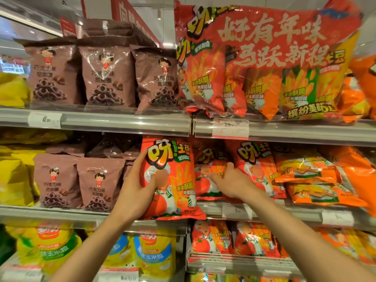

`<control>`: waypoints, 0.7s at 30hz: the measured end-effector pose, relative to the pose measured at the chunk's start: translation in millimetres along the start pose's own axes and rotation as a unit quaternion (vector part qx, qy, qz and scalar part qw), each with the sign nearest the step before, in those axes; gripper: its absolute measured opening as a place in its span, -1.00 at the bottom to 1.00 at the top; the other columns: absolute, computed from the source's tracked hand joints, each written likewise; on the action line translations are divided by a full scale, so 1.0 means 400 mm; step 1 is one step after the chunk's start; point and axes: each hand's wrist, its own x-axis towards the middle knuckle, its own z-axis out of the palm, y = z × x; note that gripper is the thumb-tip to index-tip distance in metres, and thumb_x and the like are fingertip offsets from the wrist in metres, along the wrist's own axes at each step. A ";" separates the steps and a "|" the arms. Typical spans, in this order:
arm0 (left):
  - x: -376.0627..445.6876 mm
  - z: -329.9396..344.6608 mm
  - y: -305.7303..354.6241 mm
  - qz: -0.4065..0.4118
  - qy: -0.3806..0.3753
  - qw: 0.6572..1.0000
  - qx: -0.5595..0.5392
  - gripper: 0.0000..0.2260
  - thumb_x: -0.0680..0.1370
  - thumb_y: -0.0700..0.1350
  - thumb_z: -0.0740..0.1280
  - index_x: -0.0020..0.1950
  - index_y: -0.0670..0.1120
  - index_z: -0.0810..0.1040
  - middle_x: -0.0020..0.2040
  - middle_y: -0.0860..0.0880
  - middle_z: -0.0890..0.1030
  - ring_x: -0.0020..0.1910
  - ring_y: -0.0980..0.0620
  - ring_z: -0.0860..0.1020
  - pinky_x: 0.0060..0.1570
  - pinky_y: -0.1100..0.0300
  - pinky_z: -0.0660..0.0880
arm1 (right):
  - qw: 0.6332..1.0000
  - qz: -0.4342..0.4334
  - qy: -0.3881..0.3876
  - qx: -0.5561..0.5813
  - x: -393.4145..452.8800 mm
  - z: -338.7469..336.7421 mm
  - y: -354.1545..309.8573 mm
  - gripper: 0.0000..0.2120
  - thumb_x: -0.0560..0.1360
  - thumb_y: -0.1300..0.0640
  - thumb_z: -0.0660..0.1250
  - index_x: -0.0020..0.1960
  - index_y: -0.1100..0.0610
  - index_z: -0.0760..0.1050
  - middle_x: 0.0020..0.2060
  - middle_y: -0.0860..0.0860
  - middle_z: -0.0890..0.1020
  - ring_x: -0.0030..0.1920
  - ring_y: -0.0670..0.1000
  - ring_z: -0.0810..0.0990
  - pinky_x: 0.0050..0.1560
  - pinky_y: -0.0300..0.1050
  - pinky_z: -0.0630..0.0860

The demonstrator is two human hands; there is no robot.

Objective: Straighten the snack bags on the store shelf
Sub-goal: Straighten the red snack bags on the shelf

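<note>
left hand (136,188) grasps a red snack bag (173,180) at its left edge, thumb across the front, fingers curled behind the side; this bag stands upright at the front of the middle shelf (97,215), its bottom seam overhanging the shelf lip, its top just under the rail above; right hand (232,184) reaches into the gap just right of that bag, thumb raised, fingers extended toward a second red bag (207,180) set further back; the fingertips lie against or between the bags, and whether that grip is clenched on anything cannot be told; a third red bag (256,169) stands to the right of the hand, leaning slightly; orange bags (313,180) lie stacked flat and tilted further right on the same level; brown chocolate-ring bags (77,182) stand upright to the left of the held bag, just beside the left hand; upper shelf (126,122) carries three more brown bags (107,76) in a row, and a large red multipack (264,62) to their right, tilted forward over the shelf edge; price tags (230,129) sit on the shelf rails; yellow bags (14,176) at far left; lower shelf holds yellow and blue corn snack bags (154,253) and further red bags (234,239); both forearms are bare.
</note>
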 end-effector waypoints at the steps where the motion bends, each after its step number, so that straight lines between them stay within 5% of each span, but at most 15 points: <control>1: -0.003 -0.001 0.002 0.000 -0.002 1.000 0.000 -0.41 0.57 0.04 0.36 0.54 0.27 0.20 0.28 0.51 0.34 0.25 0.61 0.30 0.22 0.50 0.27 | 1.000 0.008 -0.011 -0.004 0.006 0.012 -0.011 -0.11 0.52 -0.40 0.12 0.56 0.23 0.01 0.38 0.27 0.42 0.34 0.28 0.46 0.27 0.11 0.45; 9: -0.017 -0.018 -0.004 0.002 -0.010 1.000 -0.002 -0.37 0.52 0.16 0.32 0.56 0.26 0.17 0.40 0.39 0.34 0.43 0.29 0.31 0.41 0.16 0.27 | 0.984 -0.023 0.067 0.165 -0.027 0.070 -0.009 -0.08 0.49 -0.29 0.33 0.59 0.12 -0.05 0.51 0.19 0.24 0.41 0.22 0.39 0.33 0.07 0.43; 13: -0.018 -0.014 -0.006 -0.001 -0.007 1.000 -0.022 -0.30 0.44 0.27 0.34 0.55 0.26 0.20 0.37 0.43 0.34 0.38 0.45 0.30 0.38 0.24 0.28 | 0.969 -0.070 0.125 0.199 -0.040 0.090 -0.010 -0.12 0.50 -0.26 0.35 0.59 0.09 -0.02 0.50 0.12 0.22 0.43 0.15 0.36 0.36 0.04 0.41; 17: -0.009 -0.002 -0.017 0.000 -0.007 1.000 -0.013 -0.29 0.43 0.33 0.33 0.55 0.27 0.20 0.26 0.63 0.31 0.34 0.54 0.28 0.31 0.34 0.27 | 0.970 -0.068 0.162 0.166 0.006 0.094 -0.021 -0.33 0.52 -0.25 0.32 0.40 0.14 0.18 0.30 0.16 0.36 0.20 0.18 0.48 0.20 0.11 0.50; 21: -0.004 0.008 -0.014 -0.008 -0.017 1.000 -0.015 -0.36 0.52 0.18 0.37 0.55 0.24 0.21 0.22 0.66 0.29 0.32 0.57 0.26 0.36 0.30 0.26 | 0.984 -0.028 0.133 0.116 0.056 0.097 -0.014 -0.35 0.58 -0.21 0.24 0.44 0.26 0.26 0.42 0.34 0.25 0.40 0.33 0.33 0.39 0.13 0.34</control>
